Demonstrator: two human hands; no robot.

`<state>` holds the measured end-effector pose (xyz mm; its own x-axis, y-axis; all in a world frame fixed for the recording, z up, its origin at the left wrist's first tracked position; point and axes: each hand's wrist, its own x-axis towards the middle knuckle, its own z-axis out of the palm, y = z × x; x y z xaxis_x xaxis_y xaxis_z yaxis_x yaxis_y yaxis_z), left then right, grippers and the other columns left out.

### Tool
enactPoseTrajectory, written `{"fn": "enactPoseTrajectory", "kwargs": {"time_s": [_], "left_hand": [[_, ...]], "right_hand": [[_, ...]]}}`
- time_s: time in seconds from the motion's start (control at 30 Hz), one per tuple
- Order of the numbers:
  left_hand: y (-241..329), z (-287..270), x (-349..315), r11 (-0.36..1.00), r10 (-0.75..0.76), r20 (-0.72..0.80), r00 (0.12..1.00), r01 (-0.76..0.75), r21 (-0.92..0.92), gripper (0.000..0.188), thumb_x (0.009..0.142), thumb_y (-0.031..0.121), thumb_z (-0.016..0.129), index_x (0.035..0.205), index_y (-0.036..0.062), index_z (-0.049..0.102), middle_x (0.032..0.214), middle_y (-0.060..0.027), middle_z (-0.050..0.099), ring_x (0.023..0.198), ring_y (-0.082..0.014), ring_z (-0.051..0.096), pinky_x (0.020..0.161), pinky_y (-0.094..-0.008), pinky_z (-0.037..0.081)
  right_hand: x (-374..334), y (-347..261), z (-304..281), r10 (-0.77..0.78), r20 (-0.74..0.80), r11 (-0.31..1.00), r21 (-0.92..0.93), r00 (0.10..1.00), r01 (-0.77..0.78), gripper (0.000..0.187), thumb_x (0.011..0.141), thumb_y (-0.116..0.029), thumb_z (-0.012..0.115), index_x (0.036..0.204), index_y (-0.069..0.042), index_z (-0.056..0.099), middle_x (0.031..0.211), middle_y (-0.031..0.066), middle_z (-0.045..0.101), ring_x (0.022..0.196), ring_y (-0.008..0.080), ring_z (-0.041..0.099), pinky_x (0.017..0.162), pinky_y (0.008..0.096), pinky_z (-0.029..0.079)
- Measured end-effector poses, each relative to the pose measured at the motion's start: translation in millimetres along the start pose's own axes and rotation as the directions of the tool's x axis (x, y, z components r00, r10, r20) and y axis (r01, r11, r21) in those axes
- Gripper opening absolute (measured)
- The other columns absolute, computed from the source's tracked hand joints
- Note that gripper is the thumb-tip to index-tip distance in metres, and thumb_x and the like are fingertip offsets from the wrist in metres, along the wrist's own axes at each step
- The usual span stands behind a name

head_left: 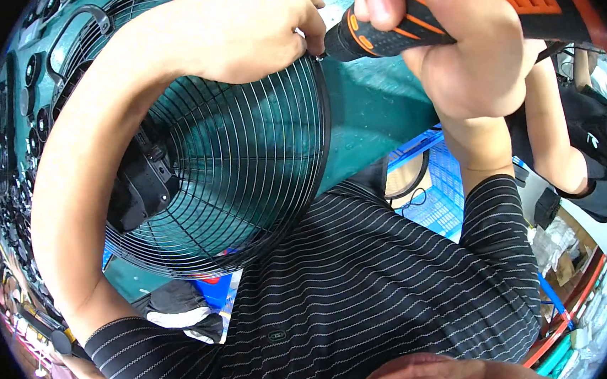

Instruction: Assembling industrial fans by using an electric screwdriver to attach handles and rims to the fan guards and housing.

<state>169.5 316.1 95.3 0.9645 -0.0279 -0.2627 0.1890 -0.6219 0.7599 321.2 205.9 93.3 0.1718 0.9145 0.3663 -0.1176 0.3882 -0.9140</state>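
A round black wire fan guard [243, 151] stands tilted in front of me, with a black plastic motor housing [142, 181] at its middle. My left hand [255, 33] reaches over the guard, its fingers curled closed at the rim; exactly what the fingertips pinch is partly hidden. In my right hand [475, 58] is an orange and black power screwdriver [391, 33], held nearly level and pointing left. Its tip meets the guard's rim close to my left fingers, at a small metal piece too small to make out.
Under the guard lies a green work surface [369, 120], with many small black parts [34, 121] along its left side. A blue plastic crate [435, 186] sits below the table at right. Another person's arm [552, 127] shows at the right, near shelves of packed goods.
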Motion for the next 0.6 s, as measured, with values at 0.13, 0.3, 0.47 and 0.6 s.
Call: {"fn": "enactPoseTrajectory", "kwargs": {"time_s": [0.13, 0.3, 0.47, 0.6], "left_hand": [[-6.3, 3.9, 2.4, 0.998, 0.050, -0.039, 0.998, -0.052, -0.037, 0.037, 0.086, 0.003, 0.046, 0.118, 0.0020, 0.064, 0.128, -0.0219, 0.058, 0.131, -0.0409, 0.043, 0.121, -0.0523, 0.017], [-24.2, 21.3, 13.3, 0.972, 0.051, -0.146, 0.988, -0.083, -0.218, 0.032, 0.085, 0.001, 0.049, 0.112, 0.0026, 0.066, 0.125, -0.0207, 0.060, 0.124, -0.0380, 0.050, 0.113, -0.0482, 0.030], [-28.4, 22.3, 5.8, 0.944, 0.232, -0.268, 0.935, -0.282, -0.170, 0.027, 0.083, -0.003, 0.052, 0.107, -0.0016, 0.063, 0.121, -0.0228, 0.060, 0.118, -0.0384, 0.054, 0.104, -0.0436, 0.042], [-25.1, 11.4, 2.6, 0.967, 0.153, -0.186, 0.970, -0.186, -0.175, 0.025, 0.083, -0.004, 0.052, 0.106, -0.0037, 0.062, 0.105, -0.0245, 0.065, 0.102, -0.0386, 0.062, 0.088, -0.0429, 0.050]], "right_hand": [[0.6, 6.6, 0.9, -0.022, 0.024, 0.998, -0.054, 0.999, 0.023, 0.059, 0.082, -0.002, 0.058, 0.136, 0.001, 0.033, 0.078, 0.0083, 0.054, 0.059, 0.0153, 0.055, 0.053, 0.0306, 0.050], [-0.2, 10.9, 0.6, -0.051, 0.062, 0.992, -0.109, 0.997, 0.058, 0.057, 0.082, -0.001, 0.059, 0.133, 0.002, 0.036, 0.078, 0.0079, 0.055, 0.058, 0.0142, 0.055, 0.053, 0.0290, 0.049], [1.0, 18.4, 1.9, -0.104, 0.098, 0.980, -0.160, 0.990, 0.119, 0.055, 0.081, 0.000, 0.060, 0.131, 0.003, 0.038, 0.078, 0.0075, 0.056, 0.058, 0.0130, 0.056, 0.053, 0.0274, 0.048], [3.8, 26.9, 3.6, -0.157, 0.127, 0.961, -0.207, 0.979, 0.181, 0.053, 0.081, 0.001, 0.061, 0.130, 0.003, 0.040, 0.079, 0.0072, 0.057, 0.058, 0.0121, 0.056, 0.053, 0.0262, 0.047]]}}
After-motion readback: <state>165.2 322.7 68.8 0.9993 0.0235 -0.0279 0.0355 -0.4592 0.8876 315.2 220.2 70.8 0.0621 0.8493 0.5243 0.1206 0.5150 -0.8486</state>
